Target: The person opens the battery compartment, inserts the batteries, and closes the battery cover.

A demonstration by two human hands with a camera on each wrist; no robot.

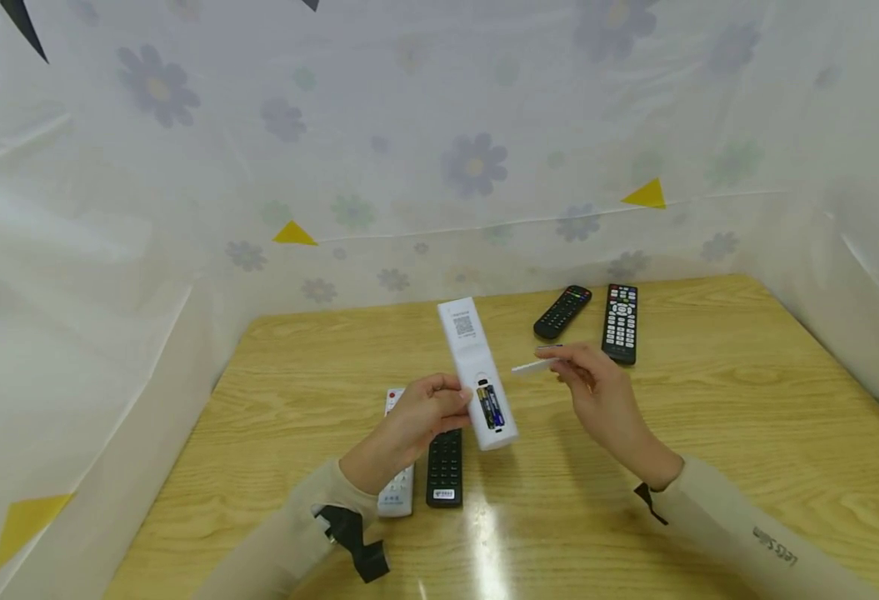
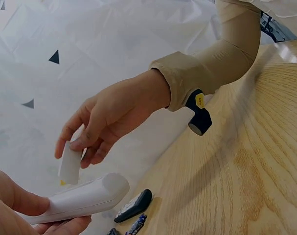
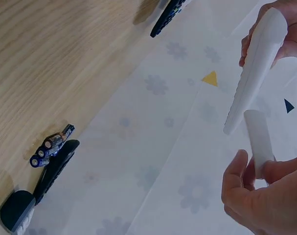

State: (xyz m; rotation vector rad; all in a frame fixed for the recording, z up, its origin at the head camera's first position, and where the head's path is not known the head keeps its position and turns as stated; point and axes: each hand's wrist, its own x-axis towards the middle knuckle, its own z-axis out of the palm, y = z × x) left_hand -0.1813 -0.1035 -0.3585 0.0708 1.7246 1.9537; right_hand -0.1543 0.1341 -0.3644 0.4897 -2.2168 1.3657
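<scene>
My left hand point(image 1: 420, 421) grips a white remote control point(image 1: 471, 354) with its back turned up. The battery compartment is uncovered, and batteries point(image 1: 490, 407) lie inside it. To the right, my right hand point(image 1: 610, 408) pinches a thin white battery cover point(image 1: 532, 367) between thumb and fingers, apart from the remote. In the right wrist view the cover point(image 3: 259, 137) is close to the end of the remote point(image 3: 258, 68). The left wrist view shows the remote point(image 2: 87, 198) side-on, below the cover point(image 2: 70, 164).
A white remote point(image 1: 396, 498) and a black remote point(image 1: 445, 471) lie under my left arm. Two more dark remotes, one small point(image 1: 562, 312) and one with white buttons point(image 1: 621, 325), lie at the back right. Several loose batteries point(image 3: 50, 147) sit beside them. A flowered sheet point(image 1: 379, 167) encloses the table.
</scene>
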